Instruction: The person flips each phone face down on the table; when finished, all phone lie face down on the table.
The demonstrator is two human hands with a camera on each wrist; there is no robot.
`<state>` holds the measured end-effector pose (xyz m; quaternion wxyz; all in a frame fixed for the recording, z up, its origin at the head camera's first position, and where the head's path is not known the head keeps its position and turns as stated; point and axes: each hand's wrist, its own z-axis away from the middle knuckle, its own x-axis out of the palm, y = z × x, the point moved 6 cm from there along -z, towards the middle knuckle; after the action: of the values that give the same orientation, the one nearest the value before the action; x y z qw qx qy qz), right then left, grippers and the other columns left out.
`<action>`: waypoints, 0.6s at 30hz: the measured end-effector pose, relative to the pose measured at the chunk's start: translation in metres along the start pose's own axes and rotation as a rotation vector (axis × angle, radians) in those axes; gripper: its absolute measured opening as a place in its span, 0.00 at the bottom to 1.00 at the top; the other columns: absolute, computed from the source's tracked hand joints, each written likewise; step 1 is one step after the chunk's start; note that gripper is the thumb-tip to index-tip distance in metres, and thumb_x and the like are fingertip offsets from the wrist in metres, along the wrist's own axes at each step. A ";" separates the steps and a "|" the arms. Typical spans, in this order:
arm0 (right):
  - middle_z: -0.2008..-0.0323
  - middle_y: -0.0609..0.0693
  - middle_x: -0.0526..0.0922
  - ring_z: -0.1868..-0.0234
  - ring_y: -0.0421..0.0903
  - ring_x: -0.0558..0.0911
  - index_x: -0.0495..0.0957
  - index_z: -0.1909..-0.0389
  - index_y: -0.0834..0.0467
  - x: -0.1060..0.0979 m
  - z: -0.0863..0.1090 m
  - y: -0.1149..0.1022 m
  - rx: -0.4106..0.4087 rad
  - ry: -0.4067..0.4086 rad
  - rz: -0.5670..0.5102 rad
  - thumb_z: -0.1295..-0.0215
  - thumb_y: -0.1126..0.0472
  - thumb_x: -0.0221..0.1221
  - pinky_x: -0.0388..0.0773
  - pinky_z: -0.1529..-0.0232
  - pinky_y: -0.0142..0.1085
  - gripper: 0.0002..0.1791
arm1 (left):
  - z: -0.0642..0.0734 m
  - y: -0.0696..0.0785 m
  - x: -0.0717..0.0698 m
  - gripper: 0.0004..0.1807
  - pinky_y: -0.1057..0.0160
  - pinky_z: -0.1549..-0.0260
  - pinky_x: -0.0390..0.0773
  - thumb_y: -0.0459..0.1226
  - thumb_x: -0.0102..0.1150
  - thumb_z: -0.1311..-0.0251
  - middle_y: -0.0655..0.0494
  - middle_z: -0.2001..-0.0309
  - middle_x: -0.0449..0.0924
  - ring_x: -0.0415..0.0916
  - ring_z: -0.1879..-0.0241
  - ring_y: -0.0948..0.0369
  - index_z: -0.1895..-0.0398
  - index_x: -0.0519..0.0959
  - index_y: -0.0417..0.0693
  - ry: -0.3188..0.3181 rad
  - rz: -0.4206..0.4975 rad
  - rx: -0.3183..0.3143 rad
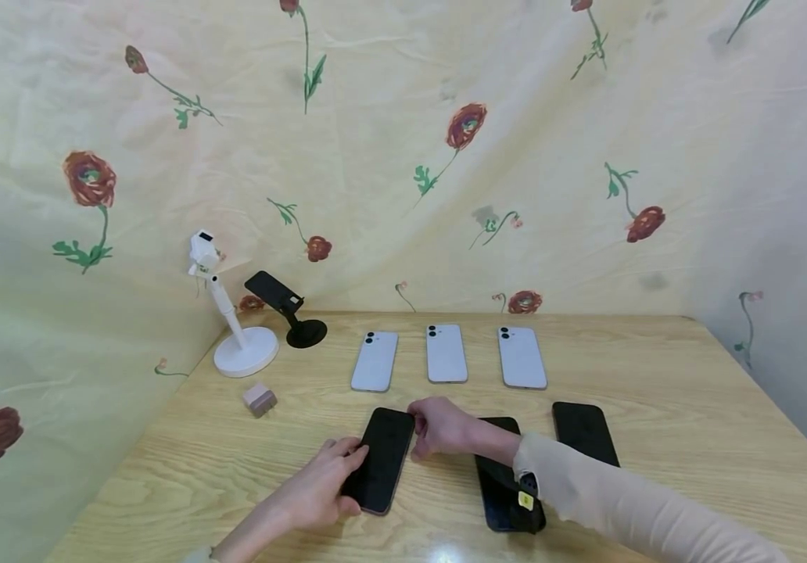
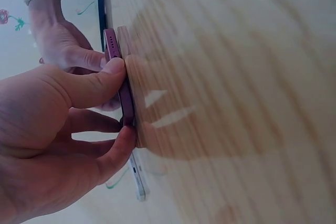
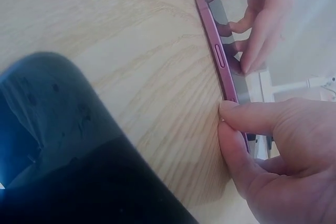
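Note:
A smartphone [image 1: 378,465] with a black screen facing up lies between my two hands, close over the wooden table. Its side frame [image 3: 218,51] is pinkish purple. My left hand [image 1: 322,481] grips the phone's lower left part; in the left wrist view, the thumb and a fingertip of that hand [image 2: 58,124] hold its purple edge. At the upper right corner, my right hand [image 1: 446,426] has curled fingers on the phone. In the right wrist view, thumb and index finger of the right hand [image 3: 294,150] come together at the phone's side.
Two more dark phones lie on the right, one [image 1: 502,508] under my right forearm, another [image 1: 585,430] beyond it. Behind stand-off room, three pale phones [image 1: 447,353] lie in a row. At the back left are a white stand [image 1: 245,353], a black phone stand [image 1: 306,334] and a small pinkish block [image 1: 260,399].

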<state>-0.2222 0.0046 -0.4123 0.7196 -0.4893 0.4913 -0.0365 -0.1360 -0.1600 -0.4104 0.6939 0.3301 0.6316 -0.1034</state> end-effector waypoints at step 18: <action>0.70 0.49 0.77 0.71 0.39 0.77 0.78 0.55 0.67 -0.003 0.004 0.003 -0.058 0.090 -0.050 0.54 0.69 0.77 0.76 0.68 0.32 0.24 | -0.001 -0.002 0.000 0.41 0.48 0.42 0.71 0.39 0.72 0.45 0.33 0.34 0.66 0.67 0.39 0.44 0.33 0.68 0.26 -0.020 0.031 0.032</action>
<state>-0.2217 0.0106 -0.4127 0.6813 -0.5197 0.5117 -0.0623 -0.1381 -0.1614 -0.4114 0.6964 0.3498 0.6176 -0.1061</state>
